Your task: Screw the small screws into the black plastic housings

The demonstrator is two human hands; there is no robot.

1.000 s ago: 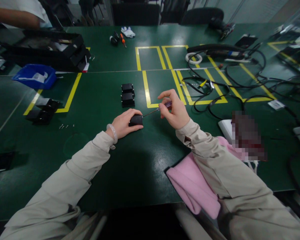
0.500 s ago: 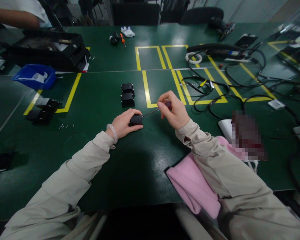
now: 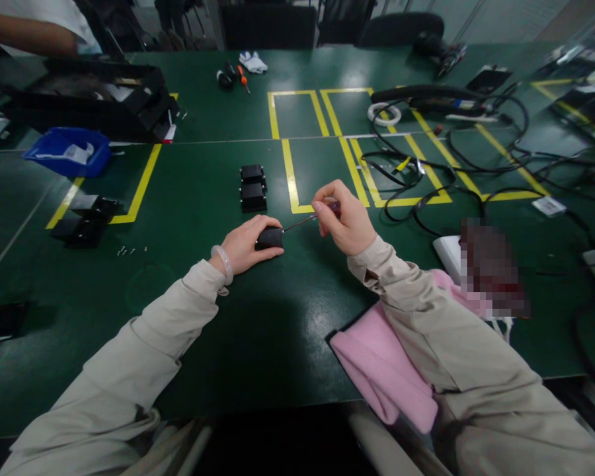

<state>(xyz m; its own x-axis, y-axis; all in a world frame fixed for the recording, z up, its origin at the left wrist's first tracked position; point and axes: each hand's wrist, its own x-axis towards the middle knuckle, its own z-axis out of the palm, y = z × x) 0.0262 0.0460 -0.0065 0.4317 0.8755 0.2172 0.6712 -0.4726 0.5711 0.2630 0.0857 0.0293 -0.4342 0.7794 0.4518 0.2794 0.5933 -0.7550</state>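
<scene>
My left hand is closed around a small black box resting on the green table, thumb on its near side and fingers over its far side. In my right hand is a screwdriver with a dark reddish handle. Its thin shaft slants down to the left, and the tip meets the right end of the box, where a small screw seems to sit. Just beyond my left hand stand similar black boxes in a row. Several tiny screws lie loose on the table to the left.
At left are more black parts, a blue bin and a black tray. Tangled black cables spread over the right side. A pink cloth lies under my right forearm. A person's arm shows at top left.
Almost nothing differs; both hands, the box and the screwdriver's shaft keep their places. The screwdriver's handle looks very slightly shifted in my right fingers.
</scene>
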